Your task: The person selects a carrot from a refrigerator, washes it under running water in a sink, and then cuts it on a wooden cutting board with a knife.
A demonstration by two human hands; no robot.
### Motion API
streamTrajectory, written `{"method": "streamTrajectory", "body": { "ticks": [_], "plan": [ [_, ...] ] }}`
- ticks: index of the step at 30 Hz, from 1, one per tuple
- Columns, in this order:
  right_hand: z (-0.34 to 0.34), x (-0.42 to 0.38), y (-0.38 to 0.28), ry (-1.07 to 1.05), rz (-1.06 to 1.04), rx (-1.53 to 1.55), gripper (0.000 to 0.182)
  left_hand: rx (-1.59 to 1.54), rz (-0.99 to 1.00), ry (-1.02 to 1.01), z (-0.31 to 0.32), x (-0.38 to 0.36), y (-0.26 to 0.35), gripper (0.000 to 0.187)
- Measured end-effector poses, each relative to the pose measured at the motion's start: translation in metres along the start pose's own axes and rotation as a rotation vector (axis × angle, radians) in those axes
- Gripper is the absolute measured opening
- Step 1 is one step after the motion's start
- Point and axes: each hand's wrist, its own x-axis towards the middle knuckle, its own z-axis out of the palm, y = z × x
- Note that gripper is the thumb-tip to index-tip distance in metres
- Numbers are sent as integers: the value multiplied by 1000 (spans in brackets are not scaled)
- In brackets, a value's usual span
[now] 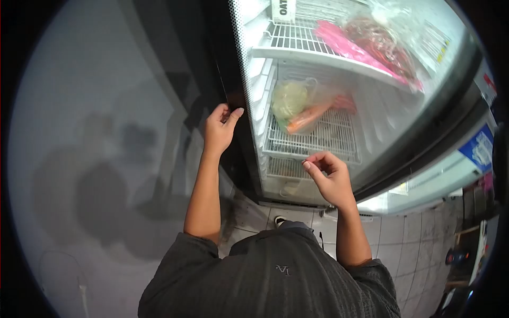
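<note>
My left hand [221,127] is at the black side frame [233,85] of an upright display fridge, with its fingers curled and the thumb against the dark edge. Whether anything sits between those fingers is hidden. Lower down, in front of the fridge's bottom shelves, my right hand [331,177] is closed in a pinch of thumb and forefinger. What it pinches, if anything, is too small to make out. Behind it on a wire shelf [339,139] lie a pale round vegetable in a clear bag [289,100] and carrots in a bag [307,117].
On the upper shelf [289,38] are a pink bag [352,47], a clear bag with dark red contents [384,45] and a white carton [283,10]. A grey wall [79,132] stands on the left. Below are floor tiles [389,233] and a shoe [279,220].
</note>
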Motion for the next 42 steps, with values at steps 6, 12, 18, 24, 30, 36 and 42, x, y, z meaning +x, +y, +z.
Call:
{"method": "streamTrajectory", "body": {
  "ticks": [6, 12, 18, 24, 30, 36, 42],
  "plan": [
    [36, -77, 1, 201, 55, -47, 11, 67, 40, -95, -26, -54, 6, 32],
    [73, -137, -22, 260, 59, -61, 13, -7, 25, -287, -65, -118, 36, 34],
    [78, -185, -59, 306, -45, -154, 16, -118, -60, -282, -92, -170, 66, 37],
    [61, -243, -80, 301, -49, -169, 20, -168, -77, -210, -90, -221, 79, 40],
    [36, -289, -82, 339, -58, -203, 22, -217, -129, -263, -72, -252, 87, 42],
    [17, -330, -87, 475, -101, -298, 19, -193, -104, -285, -63, -264, 96, 40],
    [-17, -365, -98, 602, -59, -274, 18, -245, -55, -372, -41, -261, 100, 39]
  ]
}}
